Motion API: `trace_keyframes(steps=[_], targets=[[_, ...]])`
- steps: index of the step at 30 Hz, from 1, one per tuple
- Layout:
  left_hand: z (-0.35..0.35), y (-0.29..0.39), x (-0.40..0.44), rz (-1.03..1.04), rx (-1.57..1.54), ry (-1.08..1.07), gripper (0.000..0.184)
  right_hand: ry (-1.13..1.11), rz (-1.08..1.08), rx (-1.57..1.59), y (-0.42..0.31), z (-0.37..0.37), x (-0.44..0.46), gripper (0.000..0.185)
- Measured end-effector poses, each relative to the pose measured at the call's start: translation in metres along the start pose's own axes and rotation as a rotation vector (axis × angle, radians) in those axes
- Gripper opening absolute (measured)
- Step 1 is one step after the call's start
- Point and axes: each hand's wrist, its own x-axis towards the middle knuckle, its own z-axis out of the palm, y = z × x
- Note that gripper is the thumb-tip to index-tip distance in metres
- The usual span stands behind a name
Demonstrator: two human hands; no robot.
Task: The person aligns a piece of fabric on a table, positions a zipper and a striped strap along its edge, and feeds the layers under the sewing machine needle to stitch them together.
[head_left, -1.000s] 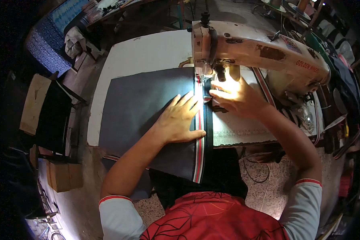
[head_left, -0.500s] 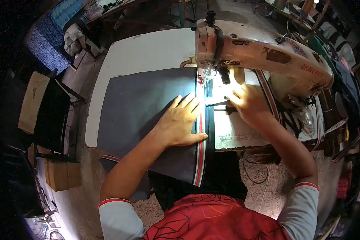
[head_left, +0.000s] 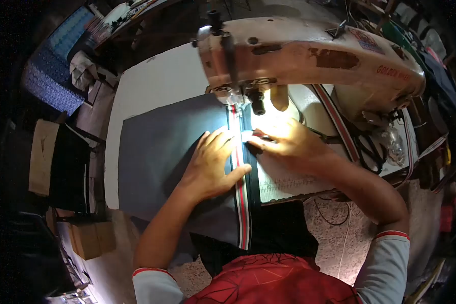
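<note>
A grey fabric panel lies on the white sewing table, its right part under the sewing machine's needle area. A red, white and black striped tape runs along the panel, with a dark strip beside it. My left hand rests open on the panel, fingers spread, thumb across the striped tape. My right hand is closed at the dark strip's right edge, just below the needle area. A small slim tool shows at its fingertips; its kind is unclear.
The sewing machine's arm spans the table's far right. Another striped tape, black loops like scissor handles and a clear plastic bundle lie to the right. A cardboard box stands on the floor at left.
My right hand has moved left to the dark strip's edge and its fingers have turned toward it. My left hand stays spread on the panel. The camera view has shifted.
</note>
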Motion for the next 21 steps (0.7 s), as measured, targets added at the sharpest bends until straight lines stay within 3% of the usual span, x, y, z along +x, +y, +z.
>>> trace_keyframes(steps=[1,3,4,12,21], targets=[[-0.002,0.002,0.008,0.002,0.003,-0.016,0.054,0.006,0.011,0.01,-0.002,0.002,0.001,0.042],[-0.004,0.003,0.027,-0.058,-0.087,0.019,0.034,0.0,-0.008,0.036,-0.003,0.007,0.003,0.045],[0.006,0.003,0.036,0.004,-0.083,0.225,0.022,-0.068,-0.035,0.006,-0.001,0.005,0.003,0.048],[0.008,0.004,0.053,-0.248,-0.216,0.264,0.014,-0.041,0.041,0.123,-0.004,0.004,0.004,0.046],[0.007,-0.002,0.044,-0.3,-0.294,0.217,0.013,-0.069,0.055,0.182,-0.004,-0.001,0.007,0.05]])
